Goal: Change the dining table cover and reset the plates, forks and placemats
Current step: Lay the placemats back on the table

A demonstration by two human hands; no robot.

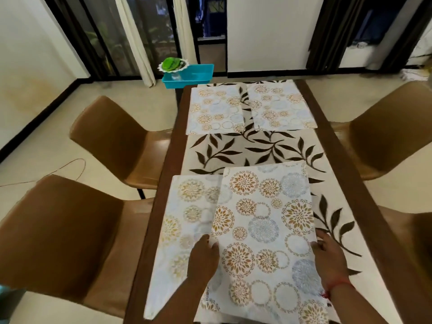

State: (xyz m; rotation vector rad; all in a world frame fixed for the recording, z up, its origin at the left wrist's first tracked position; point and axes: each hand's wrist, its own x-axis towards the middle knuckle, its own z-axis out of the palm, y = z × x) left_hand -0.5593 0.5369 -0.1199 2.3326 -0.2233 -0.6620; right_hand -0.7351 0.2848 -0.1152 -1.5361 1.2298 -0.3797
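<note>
A leaf-patterned table cover (254, 148) lies on the brown dining table (327, 136). Two circle-patterned placemats (215, 108) (280, 106) lie side by side at the far end. At the near end a third placemat (184, 218) lies flat on the left. A fourth placemat (264, 220) overlaps its right edge and sits slightly tilted. My left hand (203, 258) holds this fourth mat by its left edge, and my right hand (327, 256) holds its right edge. No plates or forks are in view.
Two brown chairs (112, 141) (60, 235) stand on the left and two more (388, 129) (420, 242) on the right. Beyond the table's far left corner is a teal tray (201, 73) with a green-filled glass dish (173, 65).
</note>
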